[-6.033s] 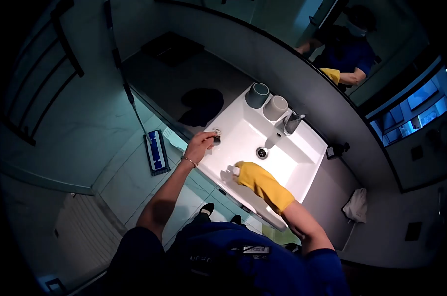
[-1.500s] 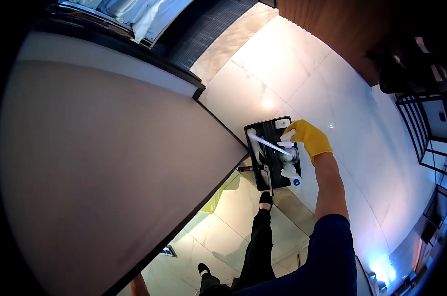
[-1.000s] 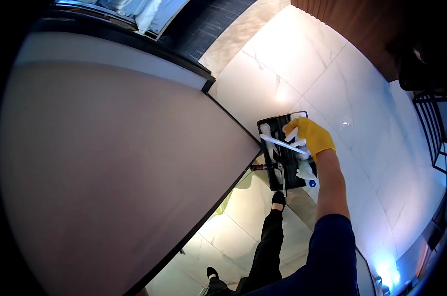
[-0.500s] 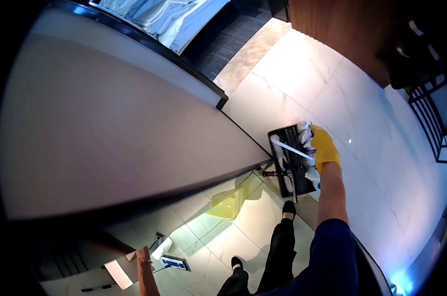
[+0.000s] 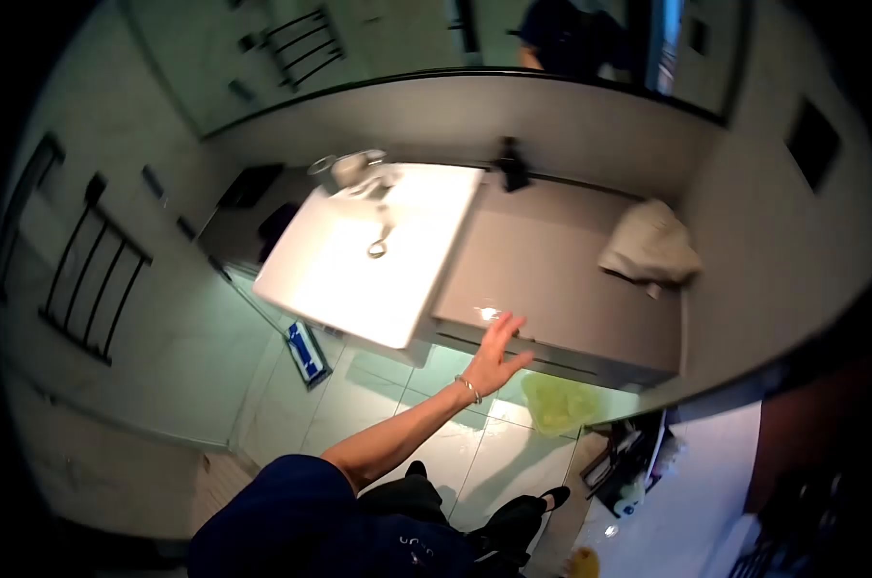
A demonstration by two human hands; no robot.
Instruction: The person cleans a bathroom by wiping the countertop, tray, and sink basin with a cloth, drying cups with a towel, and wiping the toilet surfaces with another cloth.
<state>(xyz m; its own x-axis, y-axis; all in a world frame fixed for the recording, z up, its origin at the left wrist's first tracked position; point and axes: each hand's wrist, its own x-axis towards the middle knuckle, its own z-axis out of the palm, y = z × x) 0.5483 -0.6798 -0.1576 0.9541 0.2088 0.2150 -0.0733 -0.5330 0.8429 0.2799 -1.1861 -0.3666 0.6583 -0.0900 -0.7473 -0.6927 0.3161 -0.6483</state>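
My left hand (image 5: 494,354), bare with a bracelet at the wrist, is spread open at the front edge of the grey counter (image 5: 542,260), to the right of the white sink (image 5: 335,279); nothing is in it. Only a blurred bit of the yellow glove on my right hand (image 5: 583,562) shows at the bottom edge, so its fingers and anything in them cannot be made out. Above that glove, the black caddy (image 5: 604,472) with bottles and brushes lies on the floor.
Blurred cups (image 5: 349,171) stand by the faucet at the sink's back edge. A black dispenser (image 5: 512,164) and a pale cloth bundle (image 5: 651,243) are on the counter. Below it is a yellow-green bin (image 5: 559,403). A blue-and-white mop (image 5: 307,354) rests at left.
The view has swung from the caddy and doorway to the sink counter. My left hand now reaches over the counter edge. My gloved right hand has gone from the caddy to the bottom edge.
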